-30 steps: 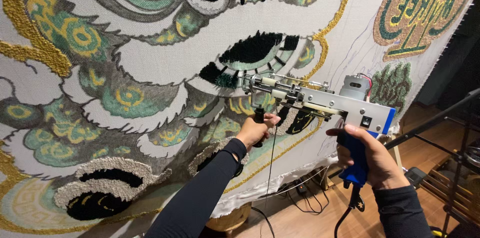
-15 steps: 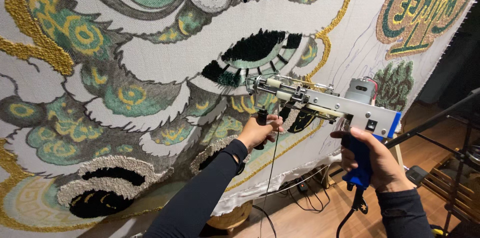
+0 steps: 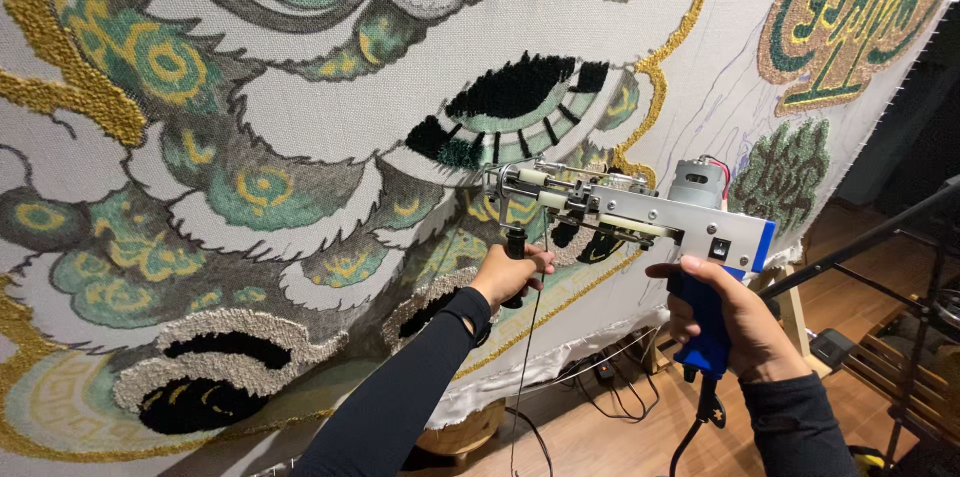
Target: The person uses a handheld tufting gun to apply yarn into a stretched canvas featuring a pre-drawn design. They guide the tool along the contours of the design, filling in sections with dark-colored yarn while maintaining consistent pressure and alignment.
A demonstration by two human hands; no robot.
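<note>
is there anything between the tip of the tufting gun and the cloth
Nothing visible. The tufting gun, held by the left hand on its front grip and the right hand on its blue handle, has its tip right at the cloth. Only a thin yarn hangs below the gun.

My tufting gun (image 3: 630, 212) before the stretched cloth (image 3: 330, 127), left hand (image 3: 510, 275) on front grip, right hand (image 3: 735, 322) on rear handle, cables (image 3: 610, 387) on floor (image 3: 620, 437) below.

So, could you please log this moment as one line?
left hand: grips front handle | right hand: grips blue handle | tufting gun: tip at cloth
</note>
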